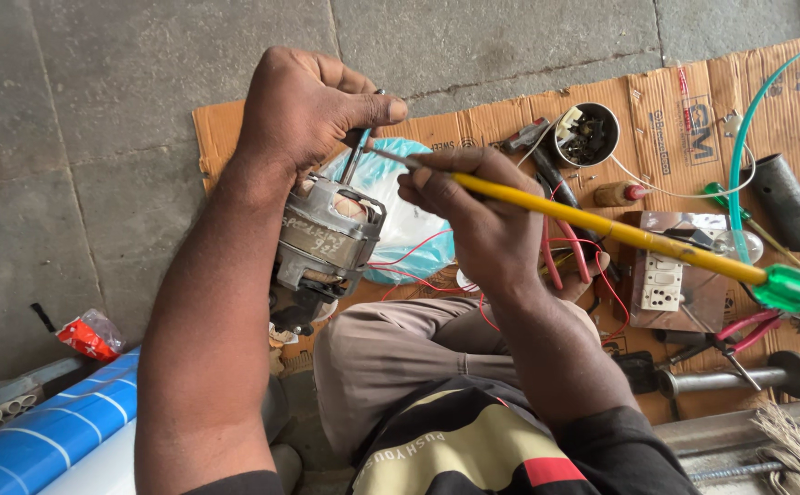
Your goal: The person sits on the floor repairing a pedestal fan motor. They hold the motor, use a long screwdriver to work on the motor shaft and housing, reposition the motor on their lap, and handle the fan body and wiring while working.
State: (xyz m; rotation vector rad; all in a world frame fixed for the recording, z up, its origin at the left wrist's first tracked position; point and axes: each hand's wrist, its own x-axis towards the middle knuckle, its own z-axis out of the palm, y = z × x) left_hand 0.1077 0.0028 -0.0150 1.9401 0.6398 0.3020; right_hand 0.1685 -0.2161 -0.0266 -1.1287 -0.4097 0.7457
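My left hand (303, 110) clamps the motor (326, 240) steady on my knee. My right hand (473, 215) pinches a yellow screwdriver (601, 229) near its tip, just above the motor, for control.

The grey stone floor (143, 110) to the left of and beyond the cardboard sheet (226, 124) lies open, and a hand could pass there freely; nearer the person, a red packet (88, 335) and a blue-and-white roll (51, 435) narrow that side. The motor (326, 243) and the left hand (303, 105) fill the cardboard's left end, with a pale blue bag (413, 229) just behind; red wires (418, 275) trail across the gap towards the knee. The right half is crowded: a long yellow screwdriver (620, 234) slants over a round tin (588, 135), a switch board (661, 280), pliers (739, 335) and a metal bar (748, 376); a teal hose (739, 147) arcs over the far right.
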